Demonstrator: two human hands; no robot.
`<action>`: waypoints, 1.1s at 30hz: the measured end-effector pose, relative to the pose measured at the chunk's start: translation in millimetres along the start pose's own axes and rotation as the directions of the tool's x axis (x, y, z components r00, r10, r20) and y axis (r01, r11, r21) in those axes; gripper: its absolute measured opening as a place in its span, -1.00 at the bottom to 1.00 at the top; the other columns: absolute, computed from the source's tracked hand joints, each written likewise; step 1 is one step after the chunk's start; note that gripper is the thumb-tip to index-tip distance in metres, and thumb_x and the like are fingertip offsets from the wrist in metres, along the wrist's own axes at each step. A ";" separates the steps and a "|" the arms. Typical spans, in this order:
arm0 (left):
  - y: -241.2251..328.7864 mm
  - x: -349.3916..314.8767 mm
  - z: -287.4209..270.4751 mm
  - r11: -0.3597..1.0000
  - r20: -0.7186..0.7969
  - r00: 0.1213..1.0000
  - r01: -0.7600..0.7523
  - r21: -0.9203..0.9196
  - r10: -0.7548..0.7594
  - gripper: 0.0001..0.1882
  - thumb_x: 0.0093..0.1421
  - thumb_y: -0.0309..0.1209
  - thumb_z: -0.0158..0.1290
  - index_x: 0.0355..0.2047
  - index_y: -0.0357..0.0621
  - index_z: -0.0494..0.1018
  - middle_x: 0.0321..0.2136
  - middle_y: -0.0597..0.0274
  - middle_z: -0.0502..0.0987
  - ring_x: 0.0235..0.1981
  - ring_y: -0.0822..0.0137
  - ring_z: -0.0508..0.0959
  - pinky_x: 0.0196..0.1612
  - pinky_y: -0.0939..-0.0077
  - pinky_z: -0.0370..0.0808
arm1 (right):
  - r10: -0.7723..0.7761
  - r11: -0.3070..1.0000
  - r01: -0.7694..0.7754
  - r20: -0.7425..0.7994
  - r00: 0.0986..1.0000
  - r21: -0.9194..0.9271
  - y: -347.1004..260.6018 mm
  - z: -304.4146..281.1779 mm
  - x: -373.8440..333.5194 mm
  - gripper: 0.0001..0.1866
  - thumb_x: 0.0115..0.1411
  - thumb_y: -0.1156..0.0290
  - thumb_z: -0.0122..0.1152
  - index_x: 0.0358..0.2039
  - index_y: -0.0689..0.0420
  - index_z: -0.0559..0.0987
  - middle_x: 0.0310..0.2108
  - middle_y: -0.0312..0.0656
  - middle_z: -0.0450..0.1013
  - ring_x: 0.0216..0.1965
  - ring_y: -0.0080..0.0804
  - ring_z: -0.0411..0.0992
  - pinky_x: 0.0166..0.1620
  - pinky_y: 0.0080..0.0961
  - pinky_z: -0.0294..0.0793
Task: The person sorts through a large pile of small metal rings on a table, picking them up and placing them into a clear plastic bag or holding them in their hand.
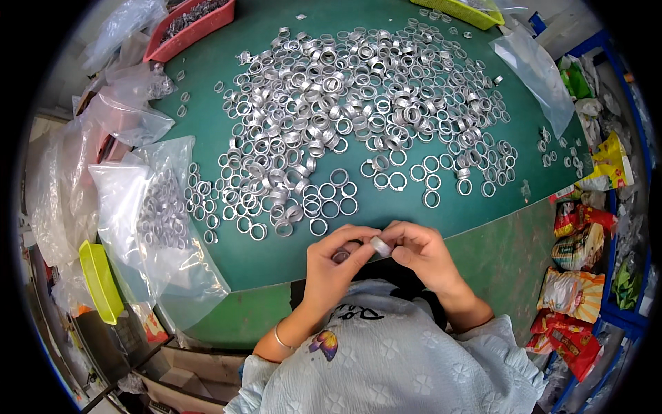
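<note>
Surface (376,210): near edge passes beneath the hands; a bare strip lies before them.
Around: loose rings (345,124) crowd the middle; clear bag (196,279) left, red tray (195,36) far left, yellow tray (470,14) far right.
Left hand (332,265): fingers pinch a ring (380,246), second ring (340,256) tucked behind.
Right hand (426,257): fingers narrow, beside the pinched one; grip hard to tell.

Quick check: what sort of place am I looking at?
Probably a small workshop or factory workstation: a green worktable carries a large spread of loose metal rings, with a clear plastic bag of similar rings on the left and a red plastic tray of small grey pieces.
</note>
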State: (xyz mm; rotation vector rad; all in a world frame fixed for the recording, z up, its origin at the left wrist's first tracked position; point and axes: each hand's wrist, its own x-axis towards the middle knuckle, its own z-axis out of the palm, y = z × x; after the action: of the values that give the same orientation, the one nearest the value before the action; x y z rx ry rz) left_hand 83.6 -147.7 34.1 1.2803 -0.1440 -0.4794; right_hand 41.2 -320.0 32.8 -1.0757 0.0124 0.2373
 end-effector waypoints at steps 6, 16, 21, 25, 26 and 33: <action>8.0 3.8 -3.5 0.759 0.166 0.890 0.450 -0.471 -0.425 -0.81 0.21 -0.40 0.02 -0.27 -0.30 0.46 -0.49 0.31 0.43 -0.75 0.70 0.10 -0.74 0.77 0.00 | -0.129 0.963 0.110 -0.063 0.990 -0.248 -4.1 4.6 3.7 -0.82 0.12 0.61 0.13 -0.22 0.27 0.52 -0.30 -0.23 0.44 -0.31 -0.57 0.33 -0.21 -0.62 0.30; 11.6 -2.6 -11.7 0.914 -0.110 0.924 0.335 -0.230 -0.366 -0.85 0.19 -0.43 0.02 -0.35 -0.30 0.48 -0.61 0.33 0.42 -0.76 0.70 0.14 -0.74 0.79 0.02 | -0.410 0.756 0.081 -0.373 0.833 -0.650 -11.8 -38.1 8.9 -0.89 0.10 0.58 0.16 -0.32 0.25 0.55 -0.45 -0.32 0.41 -0.46 -0.66 0.22 -0.35 -0.73 0.23; 0.9 -15.1 -55.8 0.786 -0.464 0.847 0.093 0.611 0.261 -0.96 0.06 -0.60 0.10 -0.51 -0.28 0.52 -0.73 0.50 0.32 -0.69 0.69 0.17 -0.65 0.74 0.06 | -0.611 0.215 -0.038 -0.165 0.774 -0.976 -25.7 -51.4 23.7 -0.79 -0.06 0.56 0.27 -0.33 0.19 0.57 -0.38 -0.22 0.38 -0.34 -0.33 0.27 -0.25 -0.49 0.26; 5.1 -21.8 -78.3 0.522 -0.417 0.845 0.203 0.829 0.333 -0.94 0.04 -0.62 0.09 -0.43 -0.33 0.49 -0.74 0.33 0.31 -0.73 0.59 0.22 -0.66 0.67 0.13 | -0.567 -0.019 -0.109 -0.079 0.820 -0.994 -16.5 -50.6 40.2 -0.78 -0.11 0.53 0.31 -0.37 0.15 0.57 -0.32 -0.19 0.36 -0.27 -0.21 0.25 -0.15 -0.39 0.20; 7.3 -22.1 -77.1 0.556 -0.438 0.846 0.215 0.803 0.305 -0.90 0.05 -0.63 0.07 -0.37 -0.32 0.47 -0.71 0.32 0.33 -0.72 0.59 0.23 -0.65 0.66 0.15 | -0.585 0.056 -0.060 -0.081 0.807 -0.997 -17.3 -49.9 38.8 -0.81 -0.08 0.54 0.30 -0.38 0.16 0.56 -0.31 -0.20 0.37 -0.27 -0.26 0.27 -0.15 -0.41 0.21; 16.0 -21.2 -44.3 0.607 -0.274 0.888 -0.007 0.795 0.370 -0.76 0.15 -0.65 -0.07 -0.16 -0.27 0.42 -0.45 0.20 0.41 -0.68 0.55 0.31 -0.62 0.66 0.24 | -0.234 0.953 0.161 -0.288 0.929 -0.255 -17.2 -21.4 14.4 -0.97 0.08 0.60 0.19 -0.45 0.25 0.51 -0.23 -0.20 0.43 -0.22 -0.53 0.37 -0.14 -0.61 0.35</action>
State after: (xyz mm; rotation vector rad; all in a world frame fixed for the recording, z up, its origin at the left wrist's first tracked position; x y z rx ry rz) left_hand 85.0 -96.4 39.6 2.1854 -0.1334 0.1084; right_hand 60.9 -343.7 35.8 -1.3258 0.1662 -0.1236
